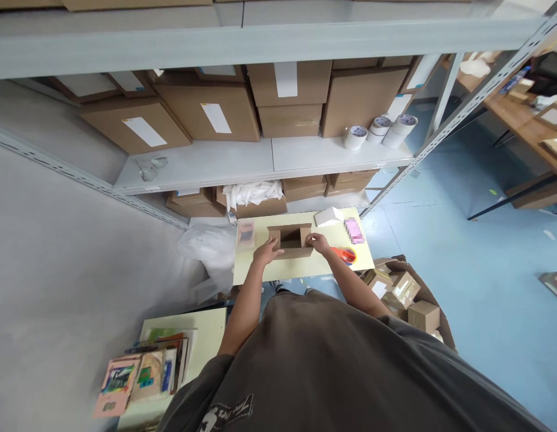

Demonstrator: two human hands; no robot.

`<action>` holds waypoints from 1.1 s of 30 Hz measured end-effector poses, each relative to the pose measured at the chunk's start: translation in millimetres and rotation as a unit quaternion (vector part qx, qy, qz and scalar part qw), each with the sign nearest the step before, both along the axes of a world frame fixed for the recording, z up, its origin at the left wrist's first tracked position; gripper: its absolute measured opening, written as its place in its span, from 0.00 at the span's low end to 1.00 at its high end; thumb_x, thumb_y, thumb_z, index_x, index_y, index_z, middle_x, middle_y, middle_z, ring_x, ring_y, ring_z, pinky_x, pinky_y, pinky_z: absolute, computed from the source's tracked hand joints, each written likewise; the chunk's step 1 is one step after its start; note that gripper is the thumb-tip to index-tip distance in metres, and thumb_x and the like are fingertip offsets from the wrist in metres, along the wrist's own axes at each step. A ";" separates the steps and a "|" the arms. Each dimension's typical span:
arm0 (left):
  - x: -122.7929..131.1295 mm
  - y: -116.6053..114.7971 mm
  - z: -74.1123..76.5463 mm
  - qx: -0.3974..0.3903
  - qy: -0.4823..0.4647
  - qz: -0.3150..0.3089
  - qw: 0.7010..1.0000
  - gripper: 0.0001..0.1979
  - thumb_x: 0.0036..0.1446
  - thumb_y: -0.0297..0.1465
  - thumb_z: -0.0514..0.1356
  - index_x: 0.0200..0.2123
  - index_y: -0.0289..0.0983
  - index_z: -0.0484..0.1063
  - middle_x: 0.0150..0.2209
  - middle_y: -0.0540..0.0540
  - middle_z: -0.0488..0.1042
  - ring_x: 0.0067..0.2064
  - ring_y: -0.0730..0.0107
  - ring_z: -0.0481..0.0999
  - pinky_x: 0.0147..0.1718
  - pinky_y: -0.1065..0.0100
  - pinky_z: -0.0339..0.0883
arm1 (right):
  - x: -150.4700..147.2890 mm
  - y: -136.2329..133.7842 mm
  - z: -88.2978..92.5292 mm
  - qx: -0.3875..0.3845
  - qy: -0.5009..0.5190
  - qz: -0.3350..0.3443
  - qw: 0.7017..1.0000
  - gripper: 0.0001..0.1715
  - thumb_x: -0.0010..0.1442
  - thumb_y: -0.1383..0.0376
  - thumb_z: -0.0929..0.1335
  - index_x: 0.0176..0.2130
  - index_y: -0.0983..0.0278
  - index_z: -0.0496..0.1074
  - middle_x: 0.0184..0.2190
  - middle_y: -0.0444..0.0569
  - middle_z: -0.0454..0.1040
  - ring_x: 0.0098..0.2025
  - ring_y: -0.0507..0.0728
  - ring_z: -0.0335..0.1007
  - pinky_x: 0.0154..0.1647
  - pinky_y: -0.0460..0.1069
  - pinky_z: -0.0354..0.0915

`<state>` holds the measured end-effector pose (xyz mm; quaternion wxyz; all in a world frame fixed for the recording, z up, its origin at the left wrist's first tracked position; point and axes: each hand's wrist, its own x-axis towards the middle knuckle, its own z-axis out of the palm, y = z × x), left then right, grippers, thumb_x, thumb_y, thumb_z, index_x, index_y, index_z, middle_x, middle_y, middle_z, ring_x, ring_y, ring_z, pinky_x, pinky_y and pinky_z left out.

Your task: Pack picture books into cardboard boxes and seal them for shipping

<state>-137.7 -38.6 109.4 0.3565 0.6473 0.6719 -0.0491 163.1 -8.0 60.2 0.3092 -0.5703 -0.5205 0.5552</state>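
Note:
A small brown cardboard box (293, 253) stands with its flaps up on the pale yellow table (260, 273), and its inside is dark. My left hand (266, 251) grips the box at its left end, thumb and fingers against the flap. At the opposite end, my right hand (319, 242) pinches the right flap. Just beyond the box lies a white carton (329, 216). A pink item (353, 230), blurred by pixelation, is at the table's right side. Near my right wrist is an orange tape dispenser-like object (344, 255); its exact kind is unclear. A pinkish flat packet (246, 234) lies left.
Shelves (206, 171) with cardboard boxes and several white tape rolls (355, 137) rise ahead. A large carton (444, 318) of small boxes stands on the floor at right. Plastic wrapping (210, 246) is at left, with books (143, 372) on a lower-left table.

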 end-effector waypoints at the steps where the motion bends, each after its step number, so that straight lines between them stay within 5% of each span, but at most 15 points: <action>1: 0.8 1.4 0.9 0.000 0.009 -0.006 1.000 0.43 0.64 0.58 0.59 0.77 0.48 0.57 0.80 0.46 0.43 0.77 0.43 0.57 0.66 0.56 0.65 | 1.4 -2.4 1.4 -0.013 0.002 0.000 1.000 0.17 0.52 0.49 0.70 0.33 0.59 0.77 0.37 0.47 0.81 0.41 0.59 0.75 0.46 0.52 0.69; 5: 1.8 9.0 3.0 -0.005 0.029 -0.030 0.999 0.41 0.65 0.56 0.60 0.76 0.48 0.60 0.80 0.44 0.45 0.76 0.41 0.60 0.65 0.55 0.66 | 6.2 -9.6 7.1 -0.066 0.001 -0.008 0.998 0.24 0.60 0.47 0.65 0.40 0.60 0.82 0.47 0.50 0.83 0.51 0.63 0.78 0.51 0.55 0.71; 8: 2.6 18.8 5.3 -0.032 0.050 -0.065 0.996 0.43 0.63 0.57 0.61 0.75 0.46 0.61 0.79 0.39 0.47 0.74 0.38 0.64 0.64 0.53 0.67 | 11.6 -13.6 10.7 -0.036 -0.023 0.032 0.999 0.27 0.64 0.45 0.66 0.47 0.57 0.84 0.55 0.49 0.82 0.60 0.64 0.75 0.63 0.59 0.68; 14: 4.1 32.5 11.2 -0.083 0.047 -0.092 0.991 0.48 0.56 0.56 0.69 0.74 0.42 0.64 0.78 0.33 0.51 0.71 0.37 0.67 0.64 0.54 0.67 | 26.2 -28.8 7.5 -0.013 -0.049 0.136 0.989 0.36 0.56 0.42 0.78 0.59 0.53 0.82 0.67 0.50 0.74 0.72 0.69 0.64 0.72 0.61 0.60; 24: 10.8 0.5 7.5 0.073 0.055 0.074 0.993 0.46 0.59 0.54 0.69 0.75 0.44 0.61 0.61 0.34 0.79 0.63 0.42 0.77 0.56 0.57 0.71 | -2.4 -54.2 -29.6 0.036 0.010 -0.063 0.997 0.45 0.56 0.38 0.75 0.63 0.57 0.68 0.62 0.59 0.77 0.64 0.68 0.75 0.60 0.64 0.74; 29: 21.6 -8.9 1.3 0.138 0.010 0.173 0.975 0.51 0.56 0.51 0.72 0.77 0.46 0.55 0.64 0.37 0.77 0.64 0.45 0.76 0.59 0.57 0.71 | -5.7 -55.8 -28.3 0.024 0.030 -0.099 0.994 0.56 0.54 0.41 0.77 0.70 0.58 0.59 0.63 0.64 0.77 0.63 0.70 0.76 0.62 0.66 0.73; 33: 27.9 -20.0 -9.4 0.171 -0.004 0.261 0.950 0.61 0.55 0.51 0.73 0.80 0.45 0.41 0.74 0.34 0.62 0.68 0.43 0.72 0.58 0.55 0.74 | -11.7 -52.6 -25.4 0.003 0.039 -0.129 0.991 0.57 0.55 0.46 0.77 0.73 0.58 0.56 0.61 0.62 0.78 0.61 0.69 0.78 0.62 0.65 0.73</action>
